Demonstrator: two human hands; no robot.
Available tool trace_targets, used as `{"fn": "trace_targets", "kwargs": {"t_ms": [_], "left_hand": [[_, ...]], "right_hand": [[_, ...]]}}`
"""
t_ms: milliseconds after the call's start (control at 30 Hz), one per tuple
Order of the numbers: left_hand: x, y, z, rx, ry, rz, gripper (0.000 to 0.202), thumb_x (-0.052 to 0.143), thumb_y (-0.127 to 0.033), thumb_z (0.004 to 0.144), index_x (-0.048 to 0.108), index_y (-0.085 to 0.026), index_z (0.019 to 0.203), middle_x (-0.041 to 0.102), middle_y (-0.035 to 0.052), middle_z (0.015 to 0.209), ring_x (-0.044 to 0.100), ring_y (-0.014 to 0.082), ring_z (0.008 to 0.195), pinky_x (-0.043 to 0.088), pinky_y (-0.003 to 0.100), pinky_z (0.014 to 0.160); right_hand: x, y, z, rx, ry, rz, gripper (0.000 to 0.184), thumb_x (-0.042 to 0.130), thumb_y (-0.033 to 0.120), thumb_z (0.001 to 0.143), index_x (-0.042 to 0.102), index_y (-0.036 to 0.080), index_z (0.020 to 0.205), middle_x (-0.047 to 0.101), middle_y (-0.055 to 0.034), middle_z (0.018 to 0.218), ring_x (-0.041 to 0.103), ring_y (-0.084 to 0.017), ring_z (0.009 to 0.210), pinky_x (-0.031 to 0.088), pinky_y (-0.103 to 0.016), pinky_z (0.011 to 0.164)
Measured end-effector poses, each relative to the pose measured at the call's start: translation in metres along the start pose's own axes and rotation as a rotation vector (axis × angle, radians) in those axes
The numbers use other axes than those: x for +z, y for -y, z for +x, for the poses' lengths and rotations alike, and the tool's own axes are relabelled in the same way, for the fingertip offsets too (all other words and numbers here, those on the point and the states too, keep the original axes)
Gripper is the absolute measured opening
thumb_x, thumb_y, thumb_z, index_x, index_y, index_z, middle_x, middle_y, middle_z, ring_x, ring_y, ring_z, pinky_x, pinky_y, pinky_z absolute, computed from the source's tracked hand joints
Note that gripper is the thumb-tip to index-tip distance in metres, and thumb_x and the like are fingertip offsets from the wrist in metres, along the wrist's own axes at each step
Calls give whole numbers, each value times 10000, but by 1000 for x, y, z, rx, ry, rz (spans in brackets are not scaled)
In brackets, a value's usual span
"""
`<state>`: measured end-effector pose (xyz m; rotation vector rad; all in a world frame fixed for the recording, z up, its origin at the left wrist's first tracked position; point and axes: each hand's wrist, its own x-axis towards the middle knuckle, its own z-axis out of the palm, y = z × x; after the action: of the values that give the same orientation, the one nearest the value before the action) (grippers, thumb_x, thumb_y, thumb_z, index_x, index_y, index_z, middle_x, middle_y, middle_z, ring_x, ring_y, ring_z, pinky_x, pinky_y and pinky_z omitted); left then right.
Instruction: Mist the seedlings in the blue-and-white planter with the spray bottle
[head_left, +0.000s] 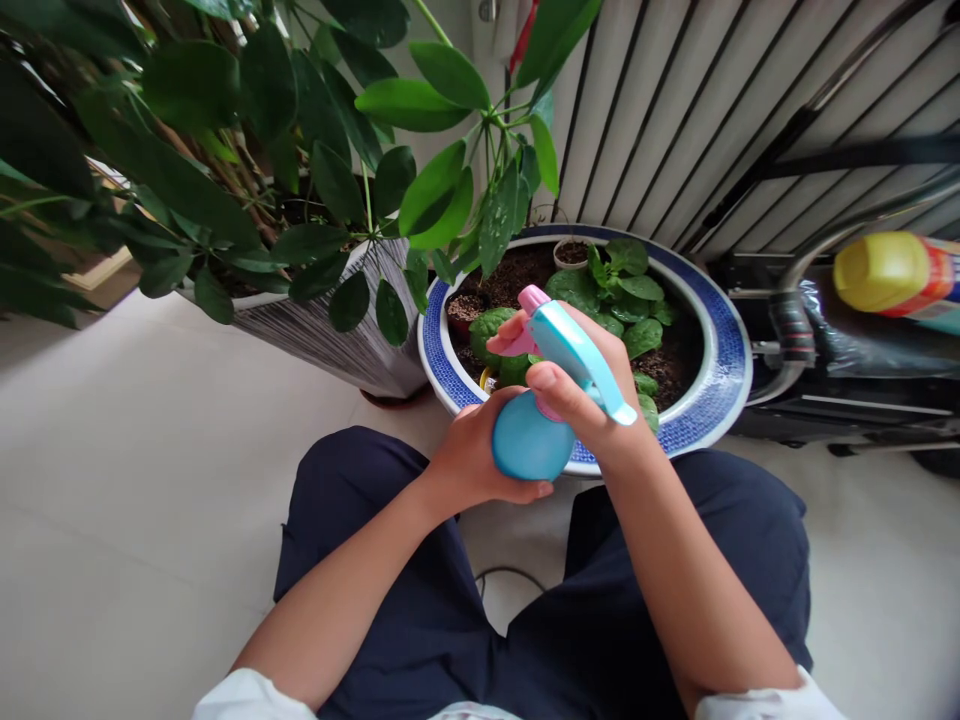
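Observation:
A small spray bottle (529,440) with a round blue body, pink nozzle and light blue trigger head is held in front of me. My left hand (469,460) cups the blue body from the left and below. My right hand (581,385) wraps the spray head, fingers closed around the neck, thumb on top. The nozzle points toward a wide blue-and-white bowl planter (716,395) filled with dark soil and small leafy green plants (619,290).
A tall leafy plant (247,150) in a striped grey pot (330,340) stands left of the planter. A slatted wall panel (675,110) is behind. At right sit a dark machine frame (825,340) and a yellow-capped bottle (889,272). My knees in dark trousers (420,610) are over a pale floor.

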<state>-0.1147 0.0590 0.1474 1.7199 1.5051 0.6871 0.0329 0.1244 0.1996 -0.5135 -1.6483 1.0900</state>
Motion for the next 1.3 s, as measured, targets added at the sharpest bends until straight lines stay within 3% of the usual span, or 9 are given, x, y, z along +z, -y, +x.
{"fn": "trace_targets", "kwargs": {"t_ms": [267,433,567,767,1133,1300], "left_hand": [[0,1,-1,9,-1,0,909,853,-487,511,471,-308,1317,649,38,1211,602,321,1117,501,427,880],[0,-3,0,-15,28,-14,910,850,-478,508,471,-289,1313,658,48,1210,615,323,1115,512,417,870],[0,-3,0,3,67,-14,895,845,-483,528,469,-279,1314,643,58,1253,603,330,1154,519,422,883],[0,3,-2,75,-1,-21,879,852,-439,541,469,-310,1322,663,20,1193,633,294,1095,517,402,881],[-17,0,0,146,-51,88,906,858,-360,487,493,-321,1316,642,12,1263,589,321,1167,447,426,985],[-15,-3,0,144,-59,68,899,851,-374,501,481,-302,1317,640,18,1267,595,312,1161,452,420,979]], "right_hand": [[-2,1,1,-10,23,-6,355,681,492,829,658,267,1102,680,-48,1023,660,-263,988,538,-409,888],[-4,-7,0,39,55,6,474,635,576,830,634,248,1171,689,-62,1128,658,-270,1041,529,-421,918],[-4,-9,0,68,88,-51,445,620,595,835,665,216,1065,709,-54,1001,675,-239,933,533,-382,872],[0,-3,-3,47,-15,-97,369,609,573,854,655,207,854,667,-29,820,638,-191,747,520,-327,718],[7,0,-10,89,-209,14,370,583,571,868,611,215,769,588,-14,684,594,-176,631,537,-335,614],[5,0,-7,89,-165,40,344,596,547,868,647,211,808,640,-26,744,661,-213,731,567,-364,705]]}}
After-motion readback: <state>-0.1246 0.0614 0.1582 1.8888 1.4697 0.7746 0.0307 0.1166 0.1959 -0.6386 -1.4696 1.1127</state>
